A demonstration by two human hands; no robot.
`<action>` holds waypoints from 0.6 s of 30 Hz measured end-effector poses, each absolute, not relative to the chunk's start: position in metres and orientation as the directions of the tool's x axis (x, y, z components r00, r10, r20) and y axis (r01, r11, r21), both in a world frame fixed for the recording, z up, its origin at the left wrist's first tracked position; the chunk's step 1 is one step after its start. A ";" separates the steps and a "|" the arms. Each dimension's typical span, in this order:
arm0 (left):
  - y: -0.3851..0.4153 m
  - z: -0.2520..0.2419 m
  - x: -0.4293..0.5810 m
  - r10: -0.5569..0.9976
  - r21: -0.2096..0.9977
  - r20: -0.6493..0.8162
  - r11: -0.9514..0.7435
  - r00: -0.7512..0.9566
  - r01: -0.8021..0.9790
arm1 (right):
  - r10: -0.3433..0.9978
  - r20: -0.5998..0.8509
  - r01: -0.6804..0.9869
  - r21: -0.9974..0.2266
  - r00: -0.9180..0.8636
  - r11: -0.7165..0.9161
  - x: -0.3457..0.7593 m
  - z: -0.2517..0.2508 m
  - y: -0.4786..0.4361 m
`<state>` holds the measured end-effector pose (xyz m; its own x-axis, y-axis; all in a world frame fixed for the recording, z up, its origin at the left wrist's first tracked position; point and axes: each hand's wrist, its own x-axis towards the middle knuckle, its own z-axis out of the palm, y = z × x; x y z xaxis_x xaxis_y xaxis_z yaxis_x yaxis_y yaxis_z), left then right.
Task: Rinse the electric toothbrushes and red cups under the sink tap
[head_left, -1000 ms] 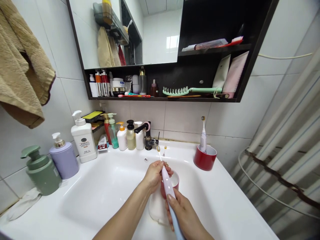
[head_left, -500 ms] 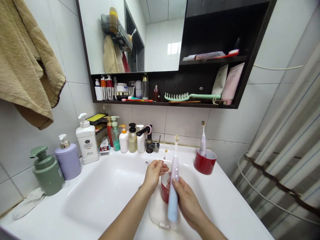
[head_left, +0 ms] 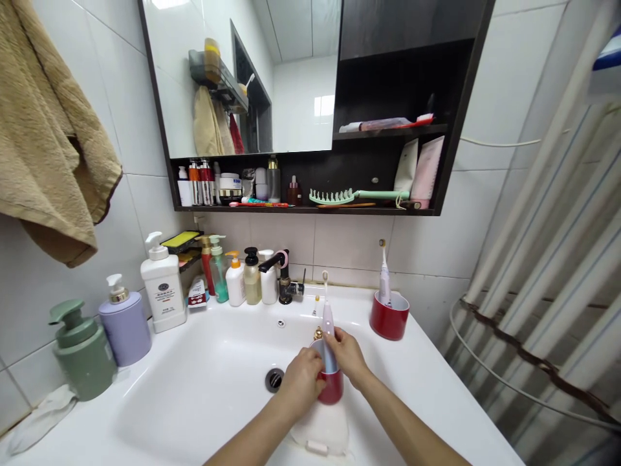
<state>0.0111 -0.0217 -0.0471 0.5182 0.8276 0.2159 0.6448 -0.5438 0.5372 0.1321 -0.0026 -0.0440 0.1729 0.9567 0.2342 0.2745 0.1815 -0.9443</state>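
Note:
An electric toothbrush [head_left: 328, 323], pinkish on top and light blue below, stands nearly upright with its lower end inside a red cup [head_left: 332, 391]. My right hand [head_left: 347, 353] pinches it just above the cup's rim. My left hand [head_left: 301, 380] is closed on the cup's left side, and its fingertips are partly hidden. Below the cup lies a whitish flat piece [head_left: 323, 427] whose kind I cannot make out. A small gold item [head_left: 318, 333] shows just behind the cup.
A second red cup [head_left: 389, 321] holding another electric toothbrush [head_left: 385, 281] stands on the right sink rim. Behind the white sink [head_left: 194, 388] is a black faucet [head_left: 284, 275]. Several pump bottles [head_left: 163, 285] line the left side. A dark mirror cabinet [head_left: 388, 194] hangs above.
My right hand has lowered the toothbrush from in front of the cup into it. My left hand has moved down and closed on the cup's side. The view has shifted slightly.

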 end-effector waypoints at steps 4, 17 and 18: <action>-0.016 -0.046 0.020 0.822 0.507 0.232 -0.559 0.521 0.656 | 0.958 0.229 0.378 -0.914 0.175 0.149 0.139 -0.047 -0.001; 0.059 0.005 0.082 0.755 0.453 0.451 -0.653 0.475 0.607 | 0.900 0.264 0.548 -0.836 0.348 0.033 0.188 0.004 0.050; 0.064 0.005 0.086 0.756 0.452 0.454 -0.652 0.471 0.609 | 0.890 0.269 0.547 -0.837 0.368 0.026 0.189 0.003 0.052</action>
<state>0.0857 0.0644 0.0051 0.4713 0.7560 0.4543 0.6093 -0.6515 0.4520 0.1890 0.0521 0.0035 0.3682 0.8900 0.2688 0.5469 0.0265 -0.8368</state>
